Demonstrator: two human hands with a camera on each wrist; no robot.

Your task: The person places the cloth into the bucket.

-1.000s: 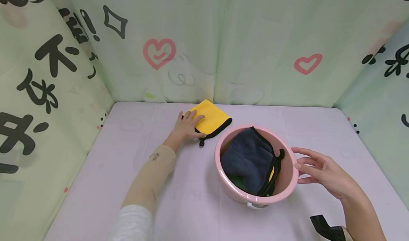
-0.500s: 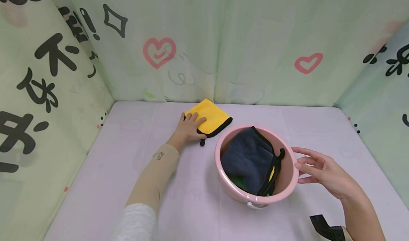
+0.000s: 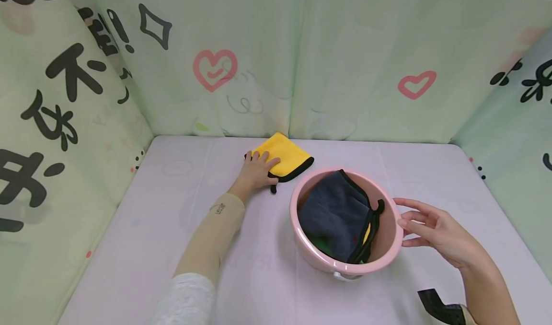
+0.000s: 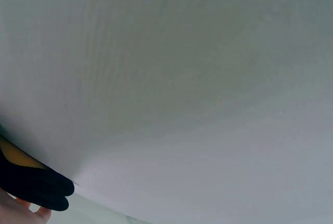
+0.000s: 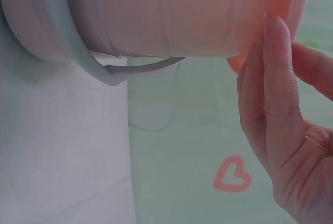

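My left hand (image 3: 254,170) lies with spread fingers on the left side of a yellow cloth (image 3: 286,156) with black edging, at the back of the table. Its thumb reaches the cloth's near edge, beside a small black loop (image 3: 273,189). In the left wrist view, fingertips (image 4: 44,213) show beside the black edging (image 4: 36,182). My right hand (image 3: 431,224) touches the right rim of a pink bucket (image 3: 297,238), its fingers nearly straight. In the right wrist view those fingers (image 5: 278,67) rest along the bucket's outer wall (image 5: 197,15). A folded dark blue cloth (image 3: 334,214) sits inside it.
The bucket's pale handle (image 5: 78,47) hangs down at its side. A light lilac cover lies over the table (image 3: 172,210). Printed green curtains (image 3: 345,52) stand behind and along both sides. A black strap (image 3: 440,306) hangs by my right wrist.
My left hand has slid slightly to the right, and the yellow cloth's left and near edges have shifted with it. My right hand and the bucket have stayed in place.
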